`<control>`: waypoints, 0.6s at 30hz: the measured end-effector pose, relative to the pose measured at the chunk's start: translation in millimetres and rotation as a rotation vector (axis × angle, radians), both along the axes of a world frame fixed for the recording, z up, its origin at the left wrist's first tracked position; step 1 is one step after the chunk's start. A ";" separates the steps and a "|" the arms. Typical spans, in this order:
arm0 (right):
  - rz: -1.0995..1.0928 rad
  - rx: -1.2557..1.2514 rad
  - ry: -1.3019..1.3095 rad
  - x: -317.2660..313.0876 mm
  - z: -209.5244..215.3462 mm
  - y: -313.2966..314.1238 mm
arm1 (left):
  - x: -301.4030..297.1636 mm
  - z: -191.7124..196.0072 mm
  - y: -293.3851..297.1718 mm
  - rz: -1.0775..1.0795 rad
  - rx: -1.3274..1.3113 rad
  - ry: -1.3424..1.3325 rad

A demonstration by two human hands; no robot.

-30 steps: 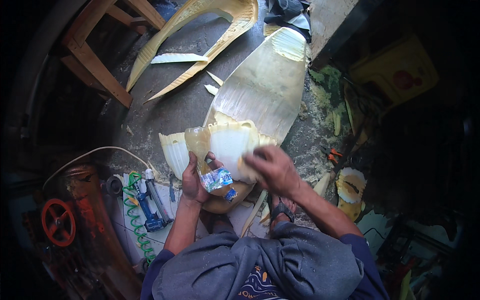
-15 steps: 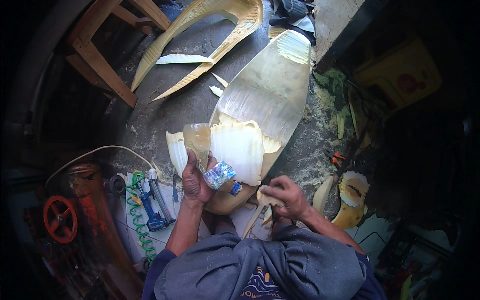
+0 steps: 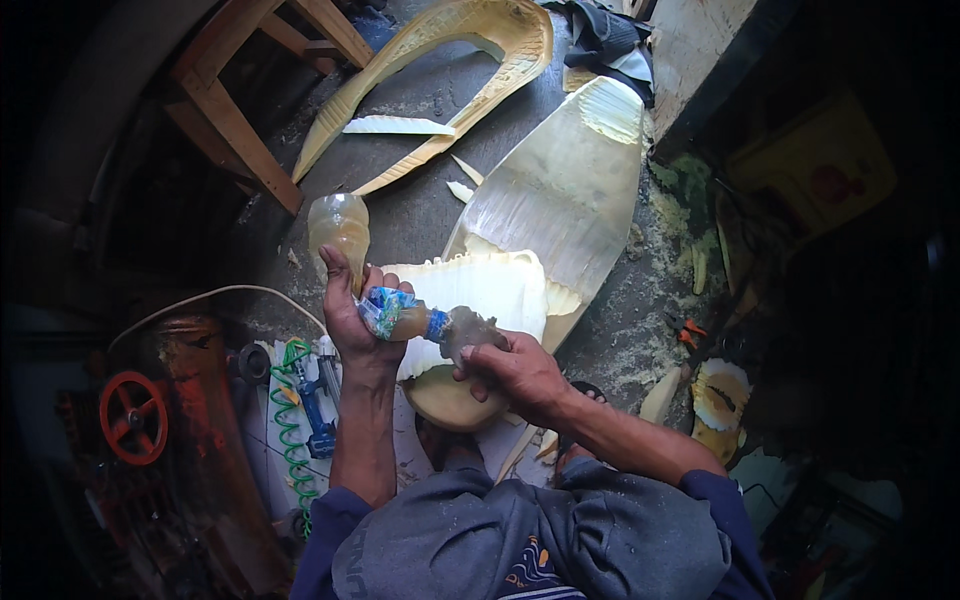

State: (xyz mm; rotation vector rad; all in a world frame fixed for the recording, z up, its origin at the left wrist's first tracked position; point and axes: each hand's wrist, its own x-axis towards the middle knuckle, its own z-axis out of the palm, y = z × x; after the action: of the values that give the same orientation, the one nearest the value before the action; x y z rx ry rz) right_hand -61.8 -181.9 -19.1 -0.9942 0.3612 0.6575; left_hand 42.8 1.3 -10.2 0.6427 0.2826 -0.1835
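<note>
My left hand is wrapped round a clear plastic bottle with a blue label, part-filled with a yellowish liquid. It lies tilted, its base toward the far left and its blue neck toward my right hand. Pinched in my right hand is a ragged grey-brown scrap, pressed against the bottle's mouth; its material I cannot make out. Beneath them is a ridged cream foam piece, resting on a long, smooth grey-tan padded shape that narrows at its far end.
A curved tan foam piece and thin offcuts lie on the dusty floor beyond. A wooden stool frame stands far left. Nearer left are a blue air tool, a green coiled hose and a red handwheel. Orange-handled pliers lie right.
My left hand has moved left and raised the bottle, swinging its neck rightward. My right hand has brought the scrap from near my knees up against the bottle's mouth.
</note>
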 end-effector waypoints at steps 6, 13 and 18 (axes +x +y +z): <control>-0.084 0.119 0.063 -2.2 0.5 9.7 | -1.5 0.5 -0.5 -0.001 0.049 0.062; -0.128 0.247 0.112 -8.2 -11.3 13.3 | -8.7 0.7 3.8 -0.078 0.121 -0.013; -0.192 0.259 0.065 -4.3 0.5 10.3 | -24.6 -10.5 -6.2 0.054 1.034 -0.211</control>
State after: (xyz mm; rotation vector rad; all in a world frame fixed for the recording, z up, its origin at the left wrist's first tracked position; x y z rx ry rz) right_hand -66.2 -171.5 -18.6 -0.6827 0.4120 0.5472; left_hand 18.3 -4.9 -20.8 1.6649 0.1749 0.1048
